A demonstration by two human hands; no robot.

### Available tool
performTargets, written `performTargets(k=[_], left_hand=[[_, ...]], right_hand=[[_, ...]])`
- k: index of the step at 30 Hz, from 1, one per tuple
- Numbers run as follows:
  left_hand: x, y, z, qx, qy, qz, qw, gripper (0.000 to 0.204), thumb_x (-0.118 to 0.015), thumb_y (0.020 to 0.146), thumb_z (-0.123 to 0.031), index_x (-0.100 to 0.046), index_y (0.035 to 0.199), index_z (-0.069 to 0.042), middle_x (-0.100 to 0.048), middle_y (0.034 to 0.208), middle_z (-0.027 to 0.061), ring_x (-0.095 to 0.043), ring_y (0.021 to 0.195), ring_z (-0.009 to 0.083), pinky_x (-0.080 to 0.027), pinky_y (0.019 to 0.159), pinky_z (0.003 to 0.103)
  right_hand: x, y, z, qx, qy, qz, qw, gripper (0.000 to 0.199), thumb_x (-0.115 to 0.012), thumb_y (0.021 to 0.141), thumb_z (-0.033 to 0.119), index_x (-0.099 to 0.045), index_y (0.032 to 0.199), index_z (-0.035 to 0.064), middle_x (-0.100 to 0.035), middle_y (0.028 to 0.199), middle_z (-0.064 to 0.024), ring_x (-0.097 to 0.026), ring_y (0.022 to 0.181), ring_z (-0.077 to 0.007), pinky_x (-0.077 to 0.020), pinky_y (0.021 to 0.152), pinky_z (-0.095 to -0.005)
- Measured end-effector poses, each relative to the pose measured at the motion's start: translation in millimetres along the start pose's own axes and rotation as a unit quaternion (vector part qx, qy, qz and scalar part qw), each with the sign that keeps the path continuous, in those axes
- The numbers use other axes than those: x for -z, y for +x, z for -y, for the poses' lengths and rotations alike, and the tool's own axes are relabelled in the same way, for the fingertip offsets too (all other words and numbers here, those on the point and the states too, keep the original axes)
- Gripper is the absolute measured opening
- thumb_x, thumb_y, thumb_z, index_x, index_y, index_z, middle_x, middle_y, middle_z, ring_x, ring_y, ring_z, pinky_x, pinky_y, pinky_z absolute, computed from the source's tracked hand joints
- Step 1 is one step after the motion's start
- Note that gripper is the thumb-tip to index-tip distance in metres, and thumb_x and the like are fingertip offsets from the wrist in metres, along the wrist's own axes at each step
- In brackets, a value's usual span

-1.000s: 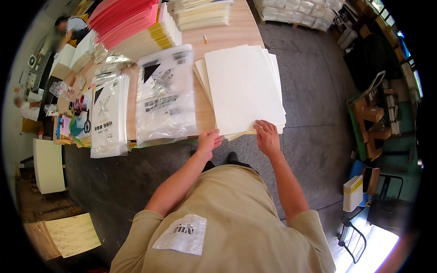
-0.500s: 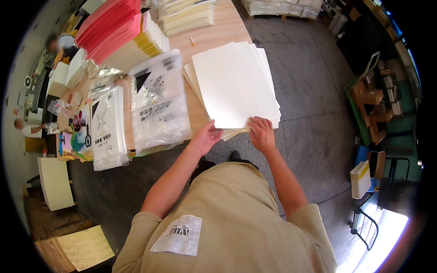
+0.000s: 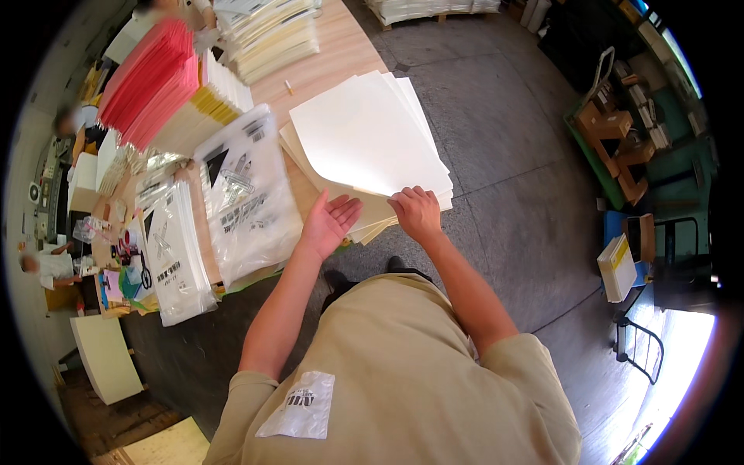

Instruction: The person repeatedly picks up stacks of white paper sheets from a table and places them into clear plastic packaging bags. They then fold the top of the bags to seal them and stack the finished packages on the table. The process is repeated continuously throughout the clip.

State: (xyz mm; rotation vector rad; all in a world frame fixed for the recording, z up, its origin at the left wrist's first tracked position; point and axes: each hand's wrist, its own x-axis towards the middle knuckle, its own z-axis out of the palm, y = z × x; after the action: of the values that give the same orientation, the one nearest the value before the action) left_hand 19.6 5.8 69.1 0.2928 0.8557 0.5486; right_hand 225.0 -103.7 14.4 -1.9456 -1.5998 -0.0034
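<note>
Largest of all is the desk (image 3: 341, 39), its wood grain bare beyond our work. Near its edge lies the fanned pile of white sheets (image 3: 415, 108), corners askew, with creamier ones showing beneath on the near side. On it rests the top sheet (image 3: 364, 136), where the change is: half a second ago its near edge lay almost level, and now that edge bows up at the left corner, baring the sheets below. We take this to mean that it is being parted from the others, though most of it still rests on the pile. To the left lies a clear plastic-wrapped pack (image 3: 248, 209); past that stands the pink stack of sheets (image 3: 151, 81), and farther left is a slimmer wrapped bundle (image 3: 177, 260).

Our right hand (image 3: 418, 213) has its fingers curled in, pinching the sheet's near edge toward the right corner. Our left hand (image 3: 332, 223) has come away from the edge; palm up, fingers spread and holding nothing, though we cannot tell whether their tips brush the paper. Smallest is a thin white stick (image 3: 289, 87) beyond the pile.
</note>
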Motion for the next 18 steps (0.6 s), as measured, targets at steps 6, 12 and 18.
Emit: performTargets(k=[6, 12, 18], left_hand=[[-30.4, 12.7, -15.7, 0.043, 0.009, -0.030, 0.999, 0.068, -0.058, 0.095, -0.048, -0.039, 0.131, 0.007, -0.051, 0.130, 0.0258, -0.054, 0.121, 0.0401, -0.048, 0.103, 0.051], [3.0, 43.4, -1.4, 0.030, 0.141, -0.052, 0.988, 0.045, -0.052, 0.094, -0.009, -0.038, 0.135, 0.000, -0.046, 0.133, 0.0214, -0.052, 0.120, 0.0424, -0.053, 0.095, 0.059], [-13.4, -11.8, -41.7, -0.057, 0.160, 0.001, 0.986, 0.049, -0.058, 0.089, -0.004, -0.042, 0.135, 0.000, -0.055, 0.125, 0.0187, -0.059, 0.110, 0.0344, -0.057, 0.090, 0.052]], right_hand=[[3.9, 11.3, -5.8, -0.026, 0.005, 0.061, 0.998, 0.018, -0.068, 0.085, 0.025, -0.063, 0.074, 0.0122, -0.060, 0.077, 0.0006, -0.060, 0.082, -0.0209, -0.0440, 0.069, -0.0401], [3.4, -5.9, 1.4, 0.082, -0.056, 0.027, 0.995, 0.018, -0.071, 0.082, 0.026, -0.063, 0.084, 0.0101, -0.059, 0.086, -0.0034, -0.060, 0.087, -0.0235, -0.0450, 0.073, -0.0406], [75.8, -27.8, -26.9, -0.133, 0.198, -0.225, 0.945, 0.039, -0.067, 0.089, 0.042, -0.067, 0.109, 0.0077, -0.065, 0.112, -0.0107, -0.061, 0.106, -0.0261, -0.0502, 0.087, -0.0436]])
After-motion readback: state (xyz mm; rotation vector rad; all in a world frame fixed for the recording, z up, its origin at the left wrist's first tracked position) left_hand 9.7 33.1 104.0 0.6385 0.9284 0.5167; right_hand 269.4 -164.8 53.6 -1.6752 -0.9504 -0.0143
